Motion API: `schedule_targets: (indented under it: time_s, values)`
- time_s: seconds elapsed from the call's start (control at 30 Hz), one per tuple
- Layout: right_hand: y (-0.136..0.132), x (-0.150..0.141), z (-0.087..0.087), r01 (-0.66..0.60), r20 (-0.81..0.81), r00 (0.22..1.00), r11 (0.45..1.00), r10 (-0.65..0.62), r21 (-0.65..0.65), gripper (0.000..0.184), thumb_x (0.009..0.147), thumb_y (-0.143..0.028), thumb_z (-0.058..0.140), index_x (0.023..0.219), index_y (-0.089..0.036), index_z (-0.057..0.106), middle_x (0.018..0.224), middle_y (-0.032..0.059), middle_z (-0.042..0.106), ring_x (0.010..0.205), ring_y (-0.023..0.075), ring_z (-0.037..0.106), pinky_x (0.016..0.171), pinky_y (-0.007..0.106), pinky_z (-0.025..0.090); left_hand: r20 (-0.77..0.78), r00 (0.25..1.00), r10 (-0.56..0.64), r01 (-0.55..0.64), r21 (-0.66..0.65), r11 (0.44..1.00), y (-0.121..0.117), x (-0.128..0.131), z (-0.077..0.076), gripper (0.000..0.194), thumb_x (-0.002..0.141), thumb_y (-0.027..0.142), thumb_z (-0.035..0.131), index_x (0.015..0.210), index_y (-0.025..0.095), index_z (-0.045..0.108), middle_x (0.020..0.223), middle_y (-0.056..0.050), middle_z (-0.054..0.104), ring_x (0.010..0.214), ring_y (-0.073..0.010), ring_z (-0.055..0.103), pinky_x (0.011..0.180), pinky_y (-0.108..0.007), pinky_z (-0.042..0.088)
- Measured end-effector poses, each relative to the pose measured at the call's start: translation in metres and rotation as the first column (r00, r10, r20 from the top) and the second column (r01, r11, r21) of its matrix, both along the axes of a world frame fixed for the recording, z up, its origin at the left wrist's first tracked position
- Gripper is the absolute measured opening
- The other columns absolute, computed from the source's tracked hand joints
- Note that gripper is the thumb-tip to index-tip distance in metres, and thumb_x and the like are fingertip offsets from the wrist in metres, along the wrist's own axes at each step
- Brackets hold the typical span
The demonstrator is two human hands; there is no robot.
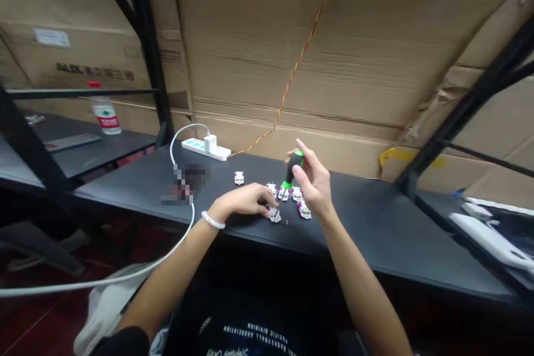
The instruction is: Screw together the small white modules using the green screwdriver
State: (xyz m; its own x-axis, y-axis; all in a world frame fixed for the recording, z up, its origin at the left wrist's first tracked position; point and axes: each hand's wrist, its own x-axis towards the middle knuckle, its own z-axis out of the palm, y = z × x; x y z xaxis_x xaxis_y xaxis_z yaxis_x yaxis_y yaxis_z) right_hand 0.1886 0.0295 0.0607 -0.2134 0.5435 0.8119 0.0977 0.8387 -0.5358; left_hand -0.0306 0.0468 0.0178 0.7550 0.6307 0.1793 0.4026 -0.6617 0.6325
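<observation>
Head view: screwdriver (294, 167) over black table (367, 233), tall cardboard (346, 61) behind.

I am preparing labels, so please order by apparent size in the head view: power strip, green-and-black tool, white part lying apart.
1. Power strip: longest.
2. Green-and-black tool: partly covered by the right hand, yet shorter.
3. White part lying apart: smallest.

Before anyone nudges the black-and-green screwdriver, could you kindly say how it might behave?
The screwdriver probably feels stiff, given its thick handle. Tilted in the right hand, it would likely tip if released; its rounded handle suggests it might roll across the table.
</observation>
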Motion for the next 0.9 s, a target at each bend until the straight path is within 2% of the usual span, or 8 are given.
schedule_targets:
  time_s: [0.1, 0.2, 0.27, 0.4, 0.63, 0.9]
  values:
    - [-0.0003, 0.0004, 0.0004, 0.045, 0.007, 0.999, 0.998, -0.045, 0.032, 0.052, 0.104, -0.043, 0.06, 0.155, -0.032, 0.058, 0.127, 0.0086, 0.065, 0.11, 0.0263, 0.065, 0.097, 0.045, 0.057, -0.004, 1.0, 0.002, -0.002, 0.001, 1.0, 0.0001, 0.0, -0.0001, 0.025, 0.084, 0.015, 0.088, 0.108, 0.02, 0.087, 0.117, -0.008, 0.082, 0.11, -0.0253, 0.075, 0.101, -0.031, 0.053]
    - [-0.0003, -0.0001, 0.0006, 0.157, 0.002, 0.988, 0.985, -0.157, 0.072, 0.05, 0.097, -0.041, 0.073, 0.146, -0.034, 0.066, 0.116, 0.0059, 0.061, 0.097, 0.0228, 0.06, 0.087, 0.04, 0.056, -0.01, 1.0, 0.016, -0.016, 0.009, 1.0, -0.0005, -0.0003, 0.0002, 0.026, 0.084, 0.017, 0.089, 0.109, 0.021, 0.087, 0.119, -0.008, 0.082, 0.111, -0.0253, 0.075, 0.102, -0.031, 0.052]
    - [0.0004, -0.0002, 0.0002, 0.146, -0.003, 0.989, 0.988, -0.146, 0.051, 0.051, 0.098, -0.039, 0.071, 0.148, -0.034, 0.065, 0.109, 0.004, 0.059, 0.09, 0.0205, 0.058, 0.083, 0.038, 0.056, -0.005, 1.0, 0.015, -0.015, 0.006, 1.0, -0.0008, -0.0004, 0.0005, 0.027, 0.083, 0.017, 0.089, 0.11, 0.021, 0.087, 0.119, -0.008, 0.082, 0.112, -0.0254, 0.075, 0.103, -0.031, 0.052]
    - [0.0027, 0.001, -0.0012, 0.102, -0.035, 0.994, 0.995, -0.101, 0.008, 0.053, 0.101, -0.04, 0.065, 0.153, -0.03, 0.06, 0.109, 0.0056, 0.061, 0.094, 0.0219, 0.061, 0.087, 0.04, 0.057, -0.002, 1.0, 0.006, -0.006, -0.001, 1.0, -0.0005, -0.0006, 0.0006, 0.026, 0.084, 0.017, 0.089, 0.11, 0.02, 0.087, 0.12, -0.008, 0.082, 0.111, -0.0251, 0.075, 0.102, -0.031, 0.053]
    - [0.0021, 0.0034, -0.0007, 0.119, -0.082, 0.989, 0.993, -0.119, -0.002, 0.051, 0.1, -0.04, 0.066, 0.151, -0.029, 0.063, 0.108, 0.0063, 0.062, 0.091, 0.0219, 0.061, 0.085, 0.039, 0.058, -0.008, 1.0, 0.009, -0.009, 0.017, 1.0, 0.0005, -0.0017, -0.0007, 0.028, 0.084, 0.018, 0.089, 0.112, 0.021, 0.087, 0.12, -0.008, 0.082, 0.112, -0.0256, 0.075, 0.103, -0.032, 0.053]
    - [0.0017, 0.001, -0.0018, 0.126, -0.066, 0.99, 0.991, -0.123, 0.038, 0.05, 0.101, -0.039, 0.066, 0.15, -0.029, 0.063, 0.108, 0.0065, 0.06, 0.09, 0.0216, 0.061, 0.081, 0.038, 0.058, -0.006, 1.0, 0.004, -0.004, 0.01, 1.0, 0.0016, -0.0012, -0.0013, 0.028, 0.084, 0.016, 0.089, 0.111, 0.021, 0.087, 0.12, -0.008, 0.082, 0.113, -0.0251, 0.075, 0.104, -0.031, 0.053]
